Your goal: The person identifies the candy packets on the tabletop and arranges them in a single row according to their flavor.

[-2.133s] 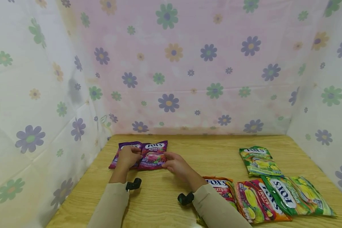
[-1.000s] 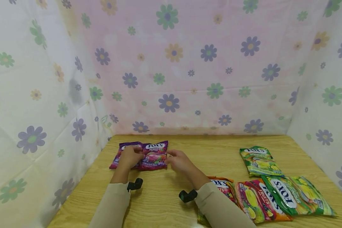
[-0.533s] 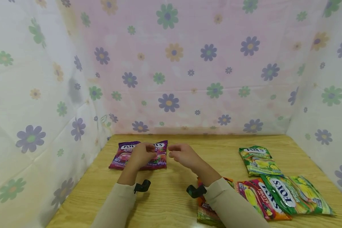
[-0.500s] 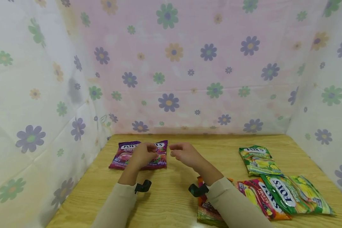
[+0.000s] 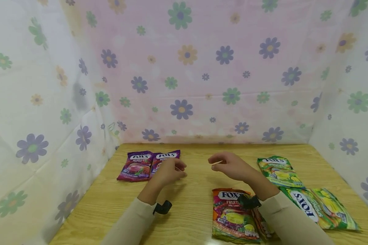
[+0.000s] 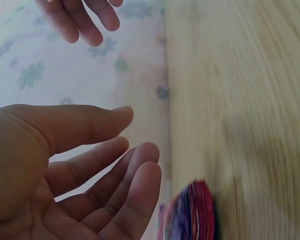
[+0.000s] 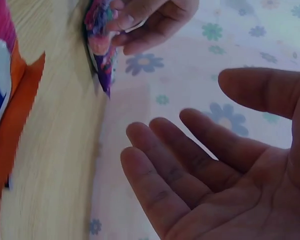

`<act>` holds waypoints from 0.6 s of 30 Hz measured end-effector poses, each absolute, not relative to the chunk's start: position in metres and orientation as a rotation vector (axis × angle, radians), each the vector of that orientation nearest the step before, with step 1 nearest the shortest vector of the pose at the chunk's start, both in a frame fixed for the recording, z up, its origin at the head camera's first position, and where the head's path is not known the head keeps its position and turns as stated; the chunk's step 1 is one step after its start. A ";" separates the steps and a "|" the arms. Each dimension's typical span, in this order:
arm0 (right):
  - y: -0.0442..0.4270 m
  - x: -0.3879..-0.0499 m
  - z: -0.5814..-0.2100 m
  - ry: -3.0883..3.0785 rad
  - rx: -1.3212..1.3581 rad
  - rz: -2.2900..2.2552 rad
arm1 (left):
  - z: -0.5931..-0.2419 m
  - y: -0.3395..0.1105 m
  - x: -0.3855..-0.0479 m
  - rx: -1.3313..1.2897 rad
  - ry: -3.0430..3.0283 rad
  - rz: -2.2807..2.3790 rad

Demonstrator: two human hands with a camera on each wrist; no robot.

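From my end I'm seeing the left purple pack point(image 5: 136, 166) and right purple pack point(image 5: 157, 162) lying side by side, that pairing seemingly done. The left hand point(image 5: 171, 170) is hovering by the latter, fingers loose, gripping nothing. Nearer, a Fruits pack point(image 5: 234, 216) is lying flat. The right hand point(image 5: 232, 166) is hanging clear, likewise released; its sleeve point(image 5: 294, 221) is hiding most of another orange pack point(image 5: 261, 221). The upper green pack point(image 5: 279, 173) and lower green pack point(image 5: 328, 207) are resting at differing angles, apparently left to straighten. All are looking sealed, contents hidden.

Looks forward and down from the head, over the table point(image 5: 191, 204). Peeks from each wrist, close and sideways, past left hand point(image 5: 168, 172) or right hand point(image 5: 235, 167). Shows both in every view.
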State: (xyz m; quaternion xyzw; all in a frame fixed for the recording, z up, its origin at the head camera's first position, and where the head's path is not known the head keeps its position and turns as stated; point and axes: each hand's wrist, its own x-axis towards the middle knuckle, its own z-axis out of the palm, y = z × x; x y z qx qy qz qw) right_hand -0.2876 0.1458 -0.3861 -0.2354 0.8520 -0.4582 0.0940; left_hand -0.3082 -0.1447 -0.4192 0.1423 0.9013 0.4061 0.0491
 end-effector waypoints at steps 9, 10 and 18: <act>0.185 -0.282 -0.389 2.541 -0.843 -1.200 | -0.420 -0.114 -0.297 0.568 2.667 1.176; 0.189 -0.281 -0.390 2.523 -0.855 -1.191 | -0.421 -0.110 -0.295 0.579 2.658 1.171; 0.216 -0.280 -0.400 2.467 -0.852 -1.133 | -0.422 -0.083 -0.286 0.638 2.623 1.126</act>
